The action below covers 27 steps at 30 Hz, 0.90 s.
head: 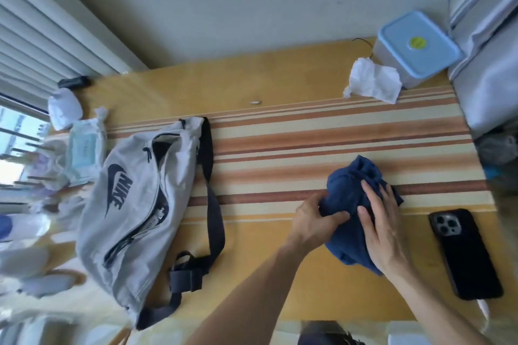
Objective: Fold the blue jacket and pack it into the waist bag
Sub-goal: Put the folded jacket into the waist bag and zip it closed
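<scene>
1. The blue jacket (354,204) lies bundled into a compact, crumpled roll on the striped tabletop (308,131), right of centre and toward the near edge.
2. The left hand (314,221) grips the roll's left side: its fingers curl closed around the cloth and the thumb presses in along the front of the bundle.
3. The right hand (384,230) lies on top of the roll's right half with fingers almost straight and slightly spread, palm down, pressing the fabric flat; it clasps nothing, it only bears on the cloth.
4. Both forearms are bare and reach in from the bottom edge of the view.
5. Just right of the jacket, apart from it, a black smartphone (465,253) lies face down with its camera cluster toward the far side.
6. Well to the left, the grey Nike waist bag (134,213) lies on the table with its logo side up; its main zip stands open, showing a dark gap, and its black strap (214,190) loops along the bag's right side to a buckle near the front.
7. Beyond the bag, at the table's left edge, sits a pack of wet wipes (84,148) among blurred white items I cannot identify.
8. At the far right corner stands a box with a light-blue lid (417,45), a yellow sticker on top, and a crumpled white tissue (372,81) lies just beside it.
</scene>
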Tool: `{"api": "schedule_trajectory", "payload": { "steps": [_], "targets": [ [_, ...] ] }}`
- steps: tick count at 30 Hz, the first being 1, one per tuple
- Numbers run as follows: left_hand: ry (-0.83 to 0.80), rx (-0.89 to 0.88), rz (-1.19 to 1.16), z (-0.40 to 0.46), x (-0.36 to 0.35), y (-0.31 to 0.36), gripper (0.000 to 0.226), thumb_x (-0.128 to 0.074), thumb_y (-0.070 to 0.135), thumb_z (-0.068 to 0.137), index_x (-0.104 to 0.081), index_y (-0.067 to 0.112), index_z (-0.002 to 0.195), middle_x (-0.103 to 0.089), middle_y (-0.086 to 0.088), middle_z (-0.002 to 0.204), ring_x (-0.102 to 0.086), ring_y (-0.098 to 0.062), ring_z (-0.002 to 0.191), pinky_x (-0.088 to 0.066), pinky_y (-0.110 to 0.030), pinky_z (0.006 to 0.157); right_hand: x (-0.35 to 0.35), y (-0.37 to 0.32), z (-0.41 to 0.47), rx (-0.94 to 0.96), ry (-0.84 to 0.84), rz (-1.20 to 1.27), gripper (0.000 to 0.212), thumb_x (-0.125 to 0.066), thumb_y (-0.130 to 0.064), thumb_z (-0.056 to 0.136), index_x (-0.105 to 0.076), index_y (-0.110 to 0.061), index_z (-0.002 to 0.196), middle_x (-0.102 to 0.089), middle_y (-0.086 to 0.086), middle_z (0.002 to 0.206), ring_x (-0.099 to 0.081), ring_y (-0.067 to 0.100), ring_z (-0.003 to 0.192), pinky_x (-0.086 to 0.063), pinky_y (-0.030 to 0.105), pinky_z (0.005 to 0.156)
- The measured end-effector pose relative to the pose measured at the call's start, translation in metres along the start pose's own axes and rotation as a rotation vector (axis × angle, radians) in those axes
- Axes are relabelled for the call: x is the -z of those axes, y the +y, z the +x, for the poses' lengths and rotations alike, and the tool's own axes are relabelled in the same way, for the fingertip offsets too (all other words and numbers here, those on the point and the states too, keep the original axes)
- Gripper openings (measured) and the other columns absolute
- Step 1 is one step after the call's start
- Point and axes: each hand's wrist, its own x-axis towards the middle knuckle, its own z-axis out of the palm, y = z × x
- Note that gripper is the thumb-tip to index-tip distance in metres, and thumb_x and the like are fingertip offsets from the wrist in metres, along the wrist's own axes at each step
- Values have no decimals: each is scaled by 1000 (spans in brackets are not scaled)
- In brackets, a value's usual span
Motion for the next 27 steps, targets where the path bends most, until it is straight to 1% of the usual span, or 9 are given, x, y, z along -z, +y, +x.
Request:
{"api": "schedule_trajectory", "payload": {
  "steps": [4,7,11,14,16,19,20,22,27],
  "targets": [
    [-98,-129,-327,-45,74,-14,22,-73,18,86,-57,14,100,-64,2,93,-61,-15,87,-50,-32,77,-20,-72,-9,-168,91,417,75,-62,-62,85,-29,-50,151,-36,-10,157,-40,18,144,-42,55,111],
    [-47,-169,-501,-75,140,-20,29,-72,12,89,-56,6,111,-68,-15,106,-68,-27,102,-52,-40,89,-41,-140,-9,-412,-24,803,96,-84,-55,69,-26,-59,146,-51,-12,148,-57,13,129,-49,55,104],
    [110,-225,-600,-99,215,-34,32,-73,10,86,-52,5,109,-68,-15,105,-67,-28,101,-53,-43,90,-90,-225,4,-414,-216,1020,74,-82,-36,74,-48,-46,138,-67,-10,133,-65,21,122,-54,55,99],
    [310,-209,-495,-110,268,-55,32,-71,24,92,-50,7,108,-68,-8,96,-68,-19,92,-57,-35,76,-133,-274,16,-277,-217,965,70,-81,-21,83,-47,-42,141,-63,-10,137,-63,16,123,-54,48,99],
    [453,-188,-331,-116,300,-78,28,-61,40,97,-51,15,91,-62,5,79,-61,-16,79,-50,-34,68,-161,-299,22,-183,-193,842,72,-80,-21,85,-44,-42,144,-59,-13,140,-60,8,124,-54,42,102],
    [637,-136,249,-109,333,-132,25,-49,38,101,-55,20,85,-61,-1,86,-58,-27,87,-47,-43,75,-202,-316,25,-89,-202,565,77,-77,-22,88,-36,-38,151,-50,-13,150,-53,6,131,-50,38,106],
    [641,-103,446,-106,339,-148,15,-52,34,98,-59,20,96,-62,-5,99,-59,-30,97,-49,-44,80,-213,-317,23,-68,-214,442,78,-75,-23,89,-33,-39,152,-48,-12,152,-53,10,132,-51,38,104],
    [531,-14,732,-101,346,-175,23,-61,26,89,-58,24,112,-56,-8,116,-55,-32,110,-52,-44,83,-231,-316,18,-27,-222,190,78,-73,-27,91,-29,-43,153,-50,-9,151,-58,21,128,-55,38,94],
    [477,-140,829,-105,356,-196,16,-49,3,84,-54,12,97,-55,-11,96,-61,-37,82,-35,-38,55,-240,-315,13,-24,-146,-37,74,-70,-30,92,-30,-40,154,-57,-2,146,-62,31,120,-54,36,80]
  ]
}}
